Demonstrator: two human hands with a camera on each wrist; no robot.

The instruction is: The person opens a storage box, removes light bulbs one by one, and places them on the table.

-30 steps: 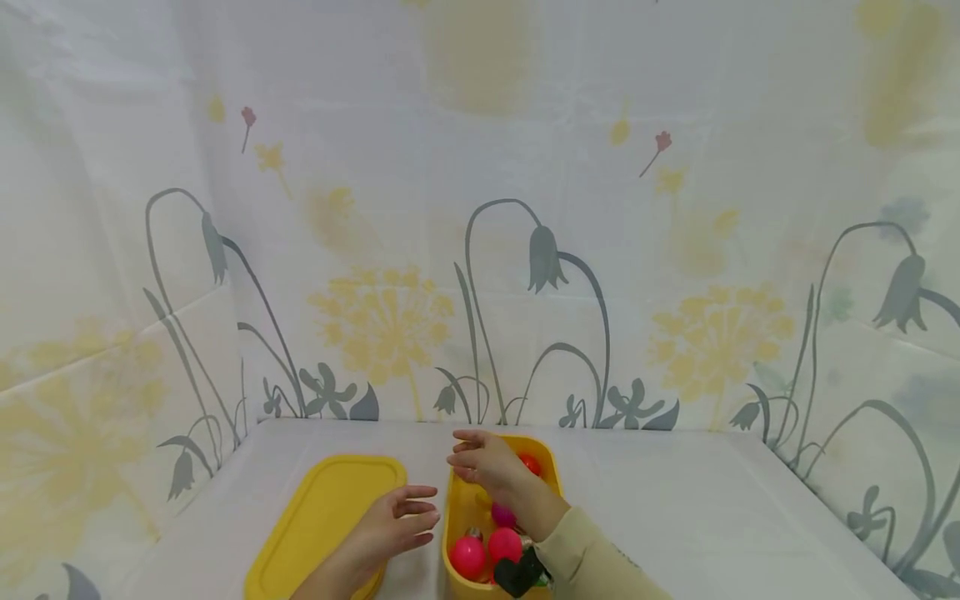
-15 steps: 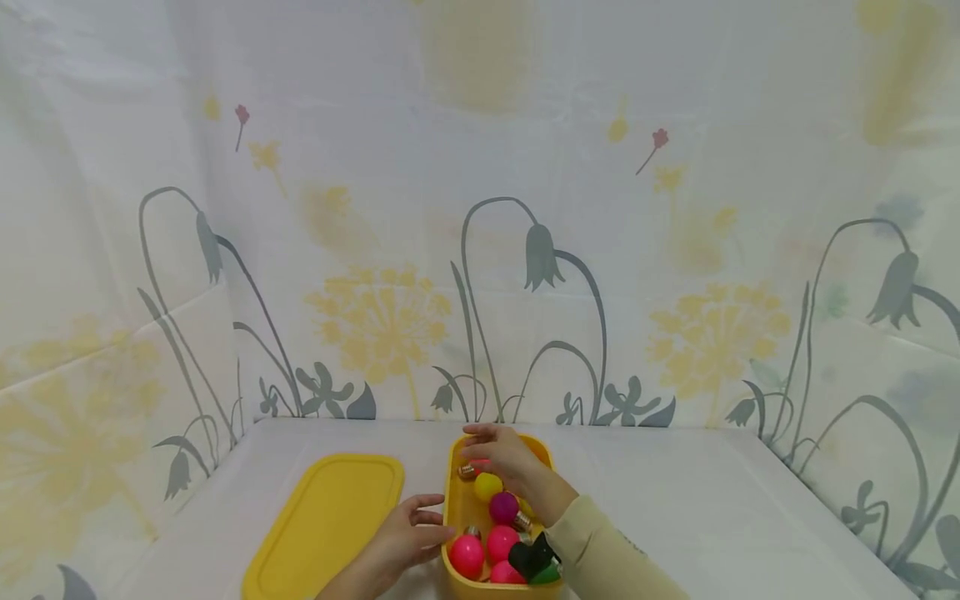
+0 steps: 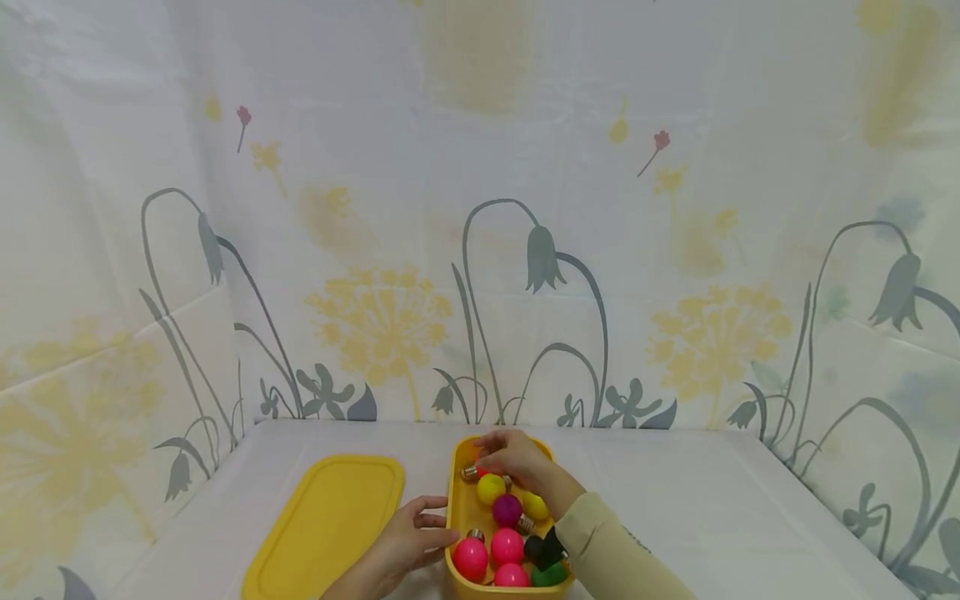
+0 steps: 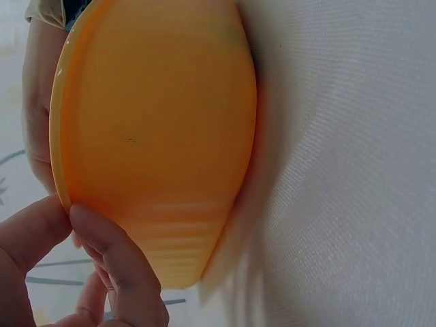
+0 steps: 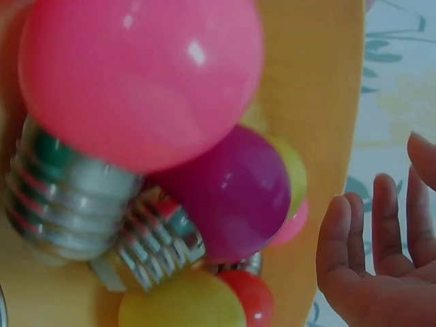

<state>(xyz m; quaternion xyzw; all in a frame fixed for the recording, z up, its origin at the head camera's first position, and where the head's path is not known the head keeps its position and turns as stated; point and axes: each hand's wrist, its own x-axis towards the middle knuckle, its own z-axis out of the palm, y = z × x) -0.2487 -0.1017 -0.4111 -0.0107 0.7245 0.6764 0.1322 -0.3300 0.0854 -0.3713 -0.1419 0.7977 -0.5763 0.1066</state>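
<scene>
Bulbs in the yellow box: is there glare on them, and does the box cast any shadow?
Right wrist view: white glints on the pink bulb, fainter ones on the purple bulb; left wrist view: soft-edged shadow on the cloth beside the yellow box.

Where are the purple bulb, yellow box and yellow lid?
Purple bulb [image 3: 507, 510], head view: middle of its globe.
Yellow box [image 4: 160, 122], left wrist view: outer side wall.
Yellow lid [image 3: 330, 521], head view: flat face.

Smooth, glossy pink bulb [image 5: 139, 82] on my remote feed, shiny ridged metal base [image 5: 71, 197], plastic-looking yellow box [image 4: 157, 102], matt yellow lid [image 3: 330, 521], white cloth [image 4: 354, 177] I see as finely textured
</scene>
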